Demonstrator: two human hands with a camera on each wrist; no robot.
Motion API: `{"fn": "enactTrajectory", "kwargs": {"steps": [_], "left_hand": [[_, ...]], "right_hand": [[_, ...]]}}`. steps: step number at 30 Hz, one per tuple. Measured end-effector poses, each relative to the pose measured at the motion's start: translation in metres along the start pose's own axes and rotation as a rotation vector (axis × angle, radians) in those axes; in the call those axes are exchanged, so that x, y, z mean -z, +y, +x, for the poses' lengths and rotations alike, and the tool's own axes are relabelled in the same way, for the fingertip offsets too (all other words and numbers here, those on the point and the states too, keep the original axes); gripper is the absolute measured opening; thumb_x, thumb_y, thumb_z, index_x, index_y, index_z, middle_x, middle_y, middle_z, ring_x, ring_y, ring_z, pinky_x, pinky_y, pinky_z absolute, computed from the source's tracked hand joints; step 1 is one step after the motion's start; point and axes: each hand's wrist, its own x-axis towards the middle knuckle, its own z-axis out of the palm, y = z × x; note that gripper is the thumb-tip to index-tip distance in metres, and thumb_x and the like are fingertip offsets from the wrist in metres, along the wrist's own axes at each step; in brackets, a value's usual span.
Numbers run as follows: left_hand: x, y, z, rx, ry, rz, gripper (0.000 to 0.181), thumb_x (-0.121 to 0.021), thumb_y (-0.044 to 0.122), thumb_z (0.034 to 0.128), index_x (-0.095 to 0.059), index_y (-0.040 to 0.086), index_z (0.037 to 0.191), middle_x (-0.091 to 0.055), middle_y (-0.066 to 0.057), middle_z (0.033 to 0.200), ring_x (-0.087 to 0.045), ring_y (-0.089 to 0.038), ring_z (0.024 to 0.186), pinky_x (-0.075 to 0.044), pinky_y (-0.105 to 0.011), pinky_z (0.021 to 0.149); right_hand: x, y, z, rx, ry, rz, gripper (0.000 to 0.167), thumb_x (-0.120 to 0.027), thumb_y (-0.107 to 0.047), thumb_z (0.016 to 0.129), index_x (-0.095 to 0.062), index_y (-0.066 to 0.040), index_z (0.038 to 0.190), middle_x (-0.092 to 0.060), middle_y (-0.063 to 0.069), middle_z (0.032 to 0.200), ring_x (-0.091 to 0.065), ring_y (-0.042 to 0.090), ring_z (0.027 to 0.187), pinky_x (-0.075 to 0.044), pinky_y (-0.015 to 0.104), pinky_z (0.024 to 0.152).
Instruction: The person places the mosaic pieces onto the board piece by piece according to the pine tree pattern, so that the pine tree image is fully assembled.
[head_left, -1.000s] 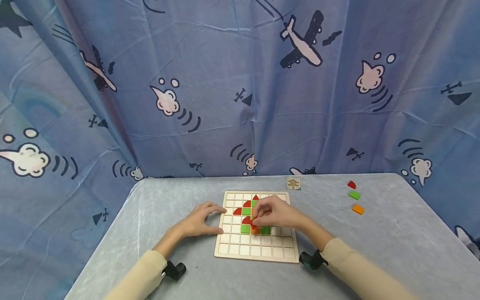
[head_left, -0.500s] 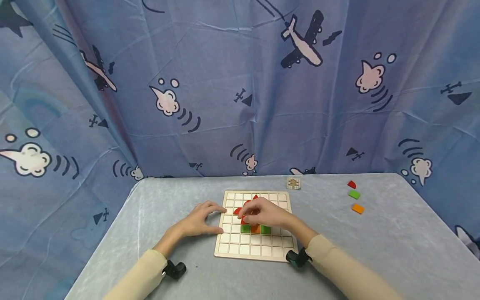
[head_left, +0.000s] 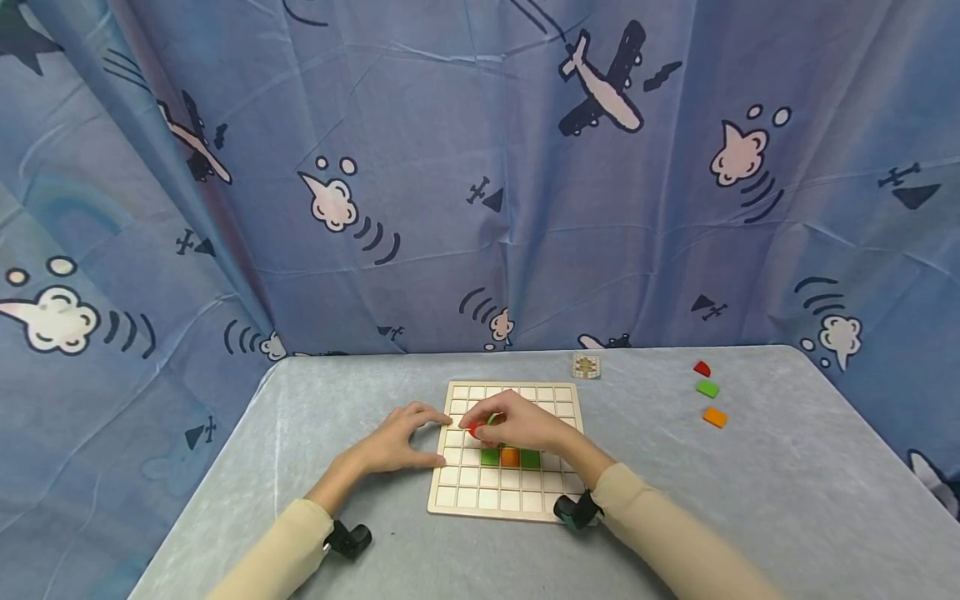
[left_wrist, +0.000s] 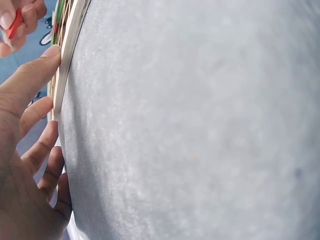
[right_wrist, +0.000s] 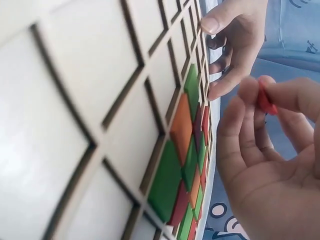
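My right hand [head_left: 525,425] pinches a small red piece [right_wrist: 267,101] between thumb and fingertips, above the left part of a wooden grid board [head_left: 487,501]. In the right wrist view the piece is apart from the board. My left hand [head_left: 393,440] rests at the board's left edge, thumb and fingers spread and touching the rim. Set in the grid are green tiles [head_left: 530,460], an orange tile [head_left: 510,457] and red pieces. In the head view my right hand hides most of the pattern's upper part.
A small pattern card [head_left: 587,367] lies behind the board. To the right on the grey table are a loose red piece [head_left: 702,368], a green tile [head_left: 708,389] and an orange tile [head_left: 715,417]. A blue printed curtain [head_left: 420,250] hangs behind the table.
My right hand has moved left across the board, from its middle toward the left columns, with the red piece in its fingers. My left hand has stayed at the board's edge.
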Motion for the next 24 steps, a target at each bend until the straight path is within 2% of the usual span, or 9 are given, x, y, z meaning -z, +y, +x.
{"fn": "enactTrajectory", "kwargs": {"steps": [4, 8, 12, 16, 19, 24], "left_hand": [[0.000, 0.000, 0.000, -0.005, 0.005, 0.003, 0.062, -0.086, 0.039, 0.0825, -0.064, 0.015, 0.135, -0.053, -0.006, 0.135, -0.044, -0.031, 0.124, -0.035, -0.055, 0.102], [0.000, -0.001, 0.000, -0.002, 0.006, 0.009, 0.062, -0.086, 0.039, 0.0823, -0.064, 0.015, 0.135, -0.052, -0.006, 0.136, -0.044, -0.032, 0.125, -0.035, -0.055, 0.103], [-0.001, -0.001, -0.001, 0.008, -0.001, 0.007, 0.063, -0.085, 0.040, 0.0827, -0.063, 0.016, 0.136, -0.052, -0.007, 0.137, -0.043, -0.032, 0.126, -0.034, -0.057, 0.103], [-0.001, -0.001, -0.001, 0.008, -0.004, 0.002, 0.063, -0.085, 0.040, 0.0830, -0.063, 0.016, 0.137, -0.052, -0.007, 0.138, -0.043, -0.032, 0.126, -0.034, -0.057, 0.104], [0.000, 0.000, -0.001, 0.003, -0.003, -0.003, 0.062, -0.085, 0.039, 0.0832, -0.063, 0.015, 0.136, -0.052, -0.007, 0.138, -0.043, -0.032, 0.126, -0.034, -0.056, 0.103], [0.000, 0.000, -0.001, 0.000, -0.004, -0.004, 0.062, -0.085, 0.038, 0.0835, -0.063, 0.015, 0.136, -0.052, -0.007, 0.138, -0.043, -0.032, 0.126, -0.034, -0.056, 0.103]], "right_hand": [[-0.002, 0.000, 0.004, -0.008, -0.016, 0.005, 0.020, -0.061, 0.005, 0.096, -0.074, 0.004, 0.111, -0.069, 0.018, 0.090, -0.059, 0.019, 0.071, -0.052, 0.034, 0.068], [-0.005, 0.002, 0.008, 0.016, -0.014, 0.015, 0.014, -0.064, 0.004, 0.095, -0.074, 0.005, 0.106, -0.069, 0.009, 0.089, -0.059, 0.017, 0.074, -0.051, 0.030, 0.070], [-0.007, 0.006, 0.010, 0.030, -0.008, 0.048, 0.011, -0.069, 0.002, 0.094, -0.071, 0.007, 0.102, -0.072, 0.010, 0.088, -0.065, 0.029, 0.078, -0.053, 0.031, 0.073], [-0.007, 0.007, 0.011, 0.004, 0.001, 0.051, 0.008, -0.073, 0.003, 0.091, -0.071, 0.007, 0.097, -0.072, 0.014, 0.082, -0.065, 0.042, 0.075, -0.055, 0.038, 0.067], [-0.007, 0.005, 0.011, -0.012, 0.010, 0.005, 0.004, -0.075, 0.004, 0.088, -0.073, 0.003, 0.091, -0.070, 0.010, 0.078, -0.064, 0.035, 0.069, -0.055, 0.038, 0.062], [-0.008, 0.003, 0.012, -0.018, 0.025, -0.080, 0.008, -0.078, 0.005, 0.086, -0.074, -0.001, 0.086, -0.068, 0.004, 0.075, -0.059, 0.014, 0.066, -0.049, 0.028, 0.061]]}}
